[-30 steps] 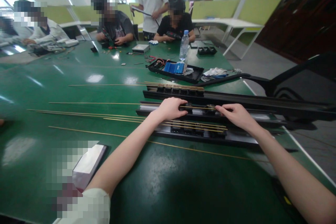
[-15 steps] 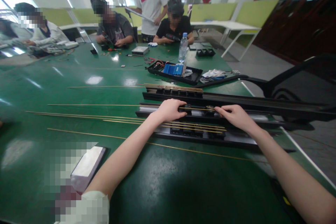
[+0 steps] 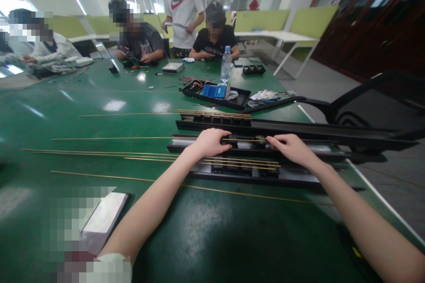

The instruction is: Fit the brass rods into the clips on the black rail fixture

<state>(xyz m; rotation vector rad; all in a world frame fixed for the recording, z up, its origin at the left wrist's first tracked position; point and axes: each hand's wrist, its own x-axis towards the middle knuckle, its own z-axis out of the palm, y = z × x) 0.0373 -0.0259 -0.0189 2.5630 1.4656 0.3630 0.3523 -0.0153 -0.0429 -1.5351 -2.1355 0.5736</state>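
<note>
The brass-coloured rod is held along the middle black channel, its end pinched in the right hand, while a black block inside is straddled by the half-curled left hand, grip unclear, with alignment seemingly in hand and steadiness called for next.

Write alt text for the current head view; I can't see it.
A person's right hand pinches a thin gold-coloured rod and the left hand is at a black block, over a black channel on a green table. Beyond are a water bottle and co-workers.
</note>
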